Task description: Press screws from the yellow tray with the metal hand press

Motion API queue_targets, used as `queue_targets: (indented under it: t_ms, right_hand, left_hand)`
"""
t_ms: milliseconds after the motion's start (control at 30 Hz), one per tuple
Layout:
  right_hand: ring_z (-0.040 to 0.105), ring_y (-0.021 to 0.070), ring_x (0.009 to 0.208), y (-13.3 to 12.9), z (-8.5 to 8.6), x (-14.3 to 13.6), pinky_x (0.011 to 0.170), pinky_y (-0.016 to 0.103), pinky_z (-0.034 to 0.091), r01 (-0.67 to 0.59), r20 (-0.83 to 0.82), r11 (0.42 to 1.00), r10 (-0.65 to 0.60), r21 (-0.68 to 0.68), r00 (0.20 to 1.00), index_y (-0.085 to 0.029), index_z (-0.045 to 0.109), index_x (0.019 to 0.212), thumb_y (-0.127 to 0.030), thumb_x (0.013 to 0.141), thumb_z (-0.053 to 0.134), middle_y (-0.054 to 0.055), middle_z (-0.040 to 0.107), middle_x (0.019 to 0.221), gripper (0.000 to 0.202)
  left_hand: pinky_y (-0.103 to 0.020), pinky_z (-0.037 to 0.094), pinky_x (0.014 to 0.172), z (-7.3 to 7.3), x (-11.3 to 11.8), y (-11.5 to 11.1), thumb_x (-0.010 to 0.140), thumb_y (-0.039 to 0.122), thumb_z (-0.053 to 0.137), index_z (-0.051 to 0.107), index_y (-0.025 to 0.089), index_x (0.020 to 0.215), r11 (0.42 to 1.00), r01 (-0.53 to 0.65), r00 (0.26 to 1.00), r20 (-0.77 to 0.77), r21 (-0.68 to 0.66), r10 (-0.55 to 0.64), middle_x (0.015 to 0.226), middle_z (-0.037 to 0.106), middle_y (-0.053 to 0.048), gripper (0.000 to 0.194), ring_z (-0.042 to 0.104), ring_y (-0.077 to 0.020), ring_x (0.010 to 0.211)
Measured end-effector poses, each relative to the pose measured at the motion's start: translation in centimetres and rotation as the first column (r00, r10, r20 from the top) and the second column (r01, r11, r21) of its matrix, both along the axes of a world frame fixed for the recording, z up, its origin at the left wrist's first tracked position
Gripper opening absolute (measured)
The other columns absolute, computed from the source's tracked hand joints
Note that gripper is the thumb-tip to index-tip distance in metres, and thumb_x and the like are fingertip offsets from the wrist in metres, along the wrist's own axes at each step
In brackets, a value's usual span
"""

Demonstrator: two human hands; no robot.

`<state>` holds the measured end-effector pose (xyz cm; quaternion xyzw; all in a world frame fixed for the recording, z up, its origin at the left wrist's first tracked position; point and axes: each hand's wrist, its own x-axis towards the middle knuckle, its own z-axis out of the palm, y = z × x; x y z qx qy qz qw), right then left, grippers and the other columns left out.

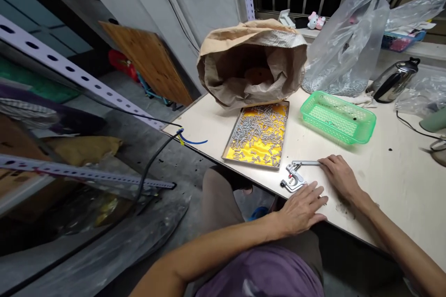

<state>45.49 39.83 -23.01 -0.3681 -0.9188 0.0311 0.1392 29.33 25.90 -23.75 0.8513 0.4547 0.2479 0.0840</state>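
Note:
A silver metal hand tool with a long lever, a spring and a curved frame lies near the table's front edge. My right hand has its bent fingers on the end of the lever. Lower down, my left hand rests flat, fingers spread, beside the curved frame; its fingertips partly cover the near end of the tool. Left of the tool is a shallow tray lined in yellow. Many small silver screw-like pieces are scattered in it, denser toward the back and left.
A large brown paper bag gapes behind the tray. A green perforated basket stands to the right. Farther back are a clear plastic bag of small metal parts and a steel kettle. A black cable hangs past the left table corner.

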Motion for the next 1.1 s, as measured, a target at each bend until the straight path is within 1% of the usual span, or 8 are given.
queue_targets:
  t_ms: [133,267,400,567,767,933,1000,1100]
  right_hand:
    - [0.05,0.0239,0.087,-1.8,0.7,0.1,0.074,0.036,0.043,0.066,-0.076,0.992,-0.058,0.108,0.995,-0.018,0.062,0.102,-0.028,0.096,0.035,0.011,0.061,0.095,0.03]
    - [0.051,0.0206,0.08,-4.9,1.8,-0.3,0.074,0.034,0.043,-0.022,-0.12,1.0,0.019,-0.019,0.993,-0.019,0.061,0.088,-0.033,0.096,0.036,0.008,0.06,0.084,0.03]
    - [0.052,0.021,0.077,-6.6,1.3,-0.9,0.067,0.033,0.043,-0.028,-0.055,0.993,0.022,-0.113,0.998,-0.019,0.06,0.097,-0.043,0.094,0.042,0.008,0.06,0.085,0.03]
    - [0.053,0.0185,0.076,-6.7,0.7,-1.3,0.069,0.031,0.044,-0.023,-0.108,0.965,-0.005,-0.261,0.994,-0.019,0.056,0.088,-0.034,0.098,0.033,0.007,0.057,0.082,0.029]
    - [0.051,0.0192,0.076,-6.5,1.3,-0.8,0.067,0.032,0.042,0.037,-0.107,0.964,-0.067,-0.263,0.992,-0.022,0.052,0.083,-0.035,0.098,0.031,0.006,0.056,0.082,0.029]
    - [0.05,0.0225,0.079,-5.9,1.8,-1.2,0.066,0.035,0.037,0.113,0.017,0.993,-0.112,-0.033,0.994,-0.02,0.059,0.1,-0.031,0.096,0.036,0.01,0.06,0.089,0.026]
    - [0.051,0.0232,0.084,-5.8,2.1,-2.5,0.068,0.035,0.037,0.055,0.041,0.998,-0.056,0.02,0.998,-0.019,0.059,0.109,-0.028,0.095,0.038,0.011,0.062,0.095,0.027]
    - [0.052,0.0216,0.085,-6.0,2.4,-5.7,0.069,0.034,0.039,-0.144,0.1,0.987,0.151,-0.074,0.983,-0.02,0.062,0.104,-0.024,0.093,0.045,0.009,0.064,0.087,0.021]
  left_hand:
    - [-0.038,0.046,0.094,1.6,-5.3,1.0,0.095,0.024,0.041,0.059,0.016,0.113,0.956,-0.289,0.957,0.037,0.042,0.288,0.113,0.062,-0.011,0.027,0.054,-0.0218,0.111]
    - [-0.034,0.047,0.077,2.9,-10.6,3.5,0.091,0.021,0.05,0.065,0.016,0.097,0.831,-0.552,0.831,-0.132,-0.07,0.541,0.092,0.063,-0.008,0.017,0.053,-0.0205,0.088]
    - [-0.032,0.043,0.072,3.0,-11.9,6.3,0.091,0.023,0.05,0.067,0.016,0.085,0.837,-0.516,0.833,-0.333,-0.183,0.441,0.088,0.061,-0.008,0.02,0.049,-0.021,0.089]
    - [-0.034,0.042,0.069,2.2,-11.0,8.2,0.089,0.019,0.051,0.067,0.012,0.078,0.869,-0.449,0.822,-0.477,-0.208,0.31,0.088,0.059,-0.013,0.021,0.049,-0.0247,0.094]
    - [-0.032,0.043,0.072,2.0,-11.4,8.7,0.086,0.012,0.049,0.064,0.013,0.081,0.878,-0.421,0.868,-0.384,-0.23,0.315,0.086,0.059,-0.011,0.016,0.052,-0.0232,0.089]
    - [-0.031,0.043,0.072,2.0,-12.5,8.7,0.081,0.011,0.049,0.06,0.015,0.078,0.856,-0.441,0.893,-0.228,-0.271,0.388,0.08,0.059,-0.007,0.011,0.053,-0.0201,0.081]
    - [-0.03,0.043,0.07,1.8,-12.8,8.4,0.079,0.01,0.048,0.058,0.015,0.078,0.85,-0.454,0.891,-0.166,-0.268,0.423,0.079,0.059,-0.006,0.011,0.053,-0.019,0.078]
    - [-0.03,0.044,0.071,1.5,-13.0,8.1,0.08,0.01,0.046,0.058,0.015,0.078,0.859,-0.449,0.891,-0.044,-0.246,0.452,0.078,0.06,-0.006,0.014,0.055,-0.018,0.077]
